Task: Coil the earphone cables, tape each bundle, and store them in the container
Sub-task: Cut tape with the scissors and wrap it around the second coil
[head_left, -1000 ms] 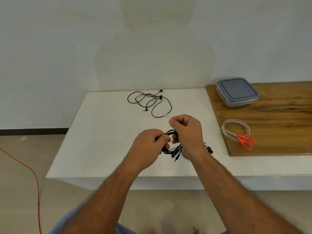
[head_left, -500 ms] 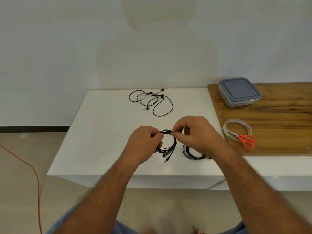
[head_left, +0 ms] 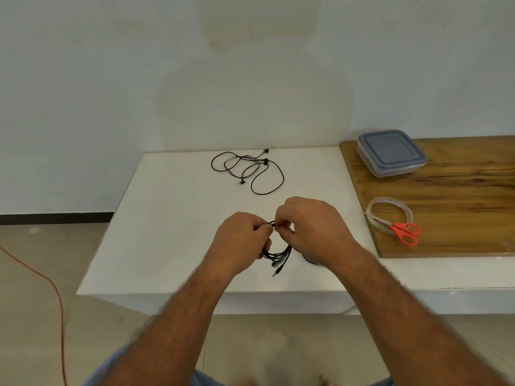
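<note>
Your forearms reach in from the bottom edge, over a grey floor where an orange cord trails at the left. Your left hand and right hand are close together above the near part of the white table, both clamped on one coiled earphone cable: the left curls its fingers around the left side of the black loop, and the right pinches the top of the loop between thumb and fingertips. The lower strands and a jack plug hang below your hands, just above the tabletop. Part of a second black bundle shows on the table under your right wrist, mostly hidden by it. To the right, a wooden board lies on the table; near its front left corner sits a roll of clear tape with orange-handled scissors lying across it. Farther back on the white surface, a loose earphone cable lies uncoiled in open loops, well apart from your hands. At the board's far left corner stands the clear container, its grey-blue lid on, near the pale wall.
</note>
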A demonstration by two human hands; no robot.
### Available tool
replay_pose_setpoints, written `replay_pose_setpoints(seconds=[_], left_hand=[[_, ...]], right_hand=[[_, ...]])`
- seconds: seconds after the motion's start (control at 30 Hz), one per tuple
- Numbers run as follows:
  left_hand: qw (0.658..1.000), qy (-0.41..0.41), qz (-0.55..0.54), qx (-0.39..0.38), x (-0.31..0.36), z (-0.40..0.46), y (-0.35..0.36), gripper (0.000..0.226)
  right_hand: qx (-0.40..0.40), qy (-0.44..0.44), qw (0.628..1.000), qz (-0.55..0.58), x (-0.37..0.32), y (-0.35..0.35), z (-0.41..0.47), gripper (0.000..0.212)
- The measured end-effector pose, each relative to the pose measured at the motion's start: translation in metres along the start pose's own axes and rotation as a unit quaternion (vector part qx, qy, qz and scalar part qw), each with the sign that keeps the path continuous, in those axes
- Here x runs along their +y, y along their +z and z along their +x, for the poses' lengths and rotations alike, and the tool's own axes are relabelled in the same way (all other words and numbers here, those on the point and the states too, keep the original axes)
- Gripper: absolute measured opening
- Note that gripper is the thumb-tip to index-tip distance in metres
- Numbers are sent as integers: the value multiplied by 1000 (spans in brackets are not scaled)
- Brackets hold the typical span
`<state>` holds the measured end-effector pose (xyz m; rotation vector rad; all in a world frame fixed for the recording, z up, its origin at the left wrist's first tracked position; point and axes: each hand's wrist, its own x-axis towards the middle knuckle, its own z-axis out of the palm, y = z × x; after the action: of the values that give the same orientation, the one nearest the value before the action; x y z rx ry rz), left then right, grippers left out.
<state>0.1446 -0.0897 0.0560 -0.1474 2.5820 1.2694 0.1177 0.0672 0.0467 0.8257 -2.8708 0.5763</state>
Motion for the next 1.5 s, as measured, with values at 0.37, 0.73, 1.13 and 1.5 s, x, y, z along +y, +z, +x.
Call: replay_pose_setpoints(seconds=[0.37,0.73,1.13,1.5], left_hand=[[998,-17,-53,-25,2,0,-8,33],[987,-58,-141,-55,0,1,-12,26],[935,-153,-305,-96,0,0,-18,20],[918,-162,-350,-93,0,0,-19,15]], right_hand=[[91,-43,995,4,-1,10,-1,2],[59,-43,997,-20,-1,13,1,14],[94,-23,995,-15,-3,16,-1,15],[112,-22,993,-17,-5,17,0,14]])
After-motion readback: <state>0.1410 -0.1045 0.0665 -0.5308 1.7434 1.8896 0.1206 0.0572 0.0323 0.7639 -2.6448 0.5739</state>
